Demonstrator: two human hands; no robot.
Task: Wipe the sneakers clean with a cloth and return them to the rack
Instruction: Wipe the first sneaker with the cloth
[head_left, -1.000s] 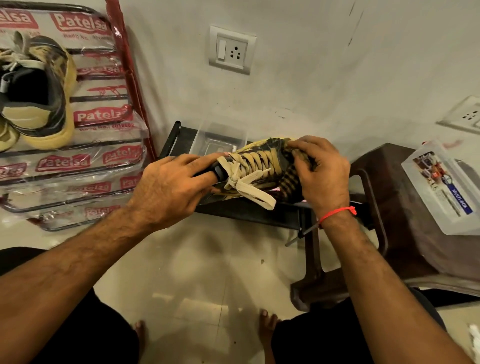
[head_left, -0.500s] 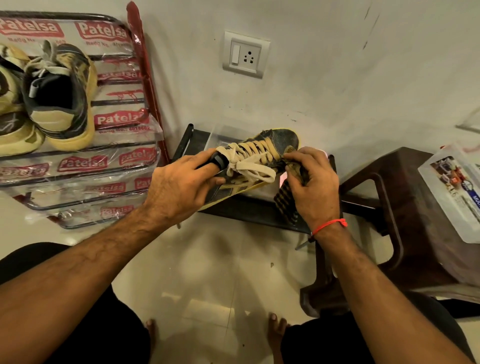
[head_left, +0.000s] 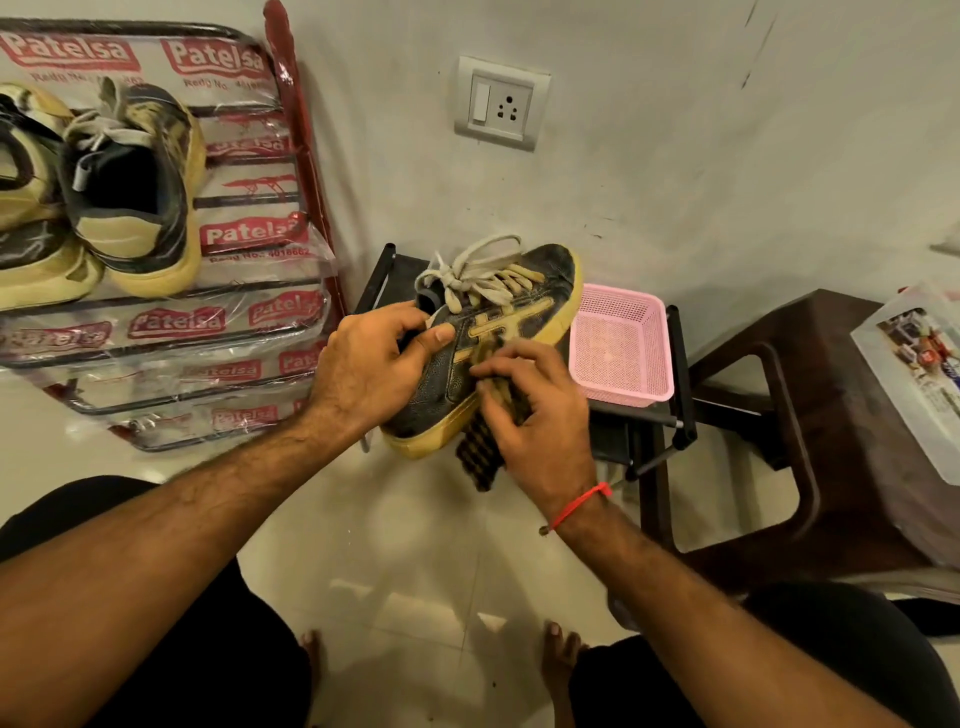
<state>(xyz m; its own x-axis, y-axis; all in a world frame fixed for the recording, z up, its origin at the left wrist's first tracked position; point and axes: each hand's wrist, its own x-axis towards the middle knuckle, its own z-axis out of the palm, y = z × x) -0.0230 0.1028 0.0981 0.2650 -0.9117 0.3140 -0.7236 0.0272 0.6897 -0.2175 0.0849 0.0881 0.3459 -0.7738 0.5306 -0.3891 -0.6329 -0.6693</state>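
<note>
Dark leather sneaker (head_left: 462, 364) sits tilted in my left hand (head_left: 371, 366), fingers curled round its collar, over the floor beside the rack (head_left: 306, 171). My right hand (head_left: 537, 415) pinches the cloth (head_left: 480, 449) against its side, mid-wipe. Next, I reckon: rub toward the toe.

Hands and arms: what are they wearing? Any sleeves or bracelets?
No sleeves show: both forearms are bare and hairy right up to the picture's edge. The right hand has a thin red thread tied round its wrist, with a small knot or bead hanging off it. The left hand wears nothing: no ring, watch or glove shows.
</note>
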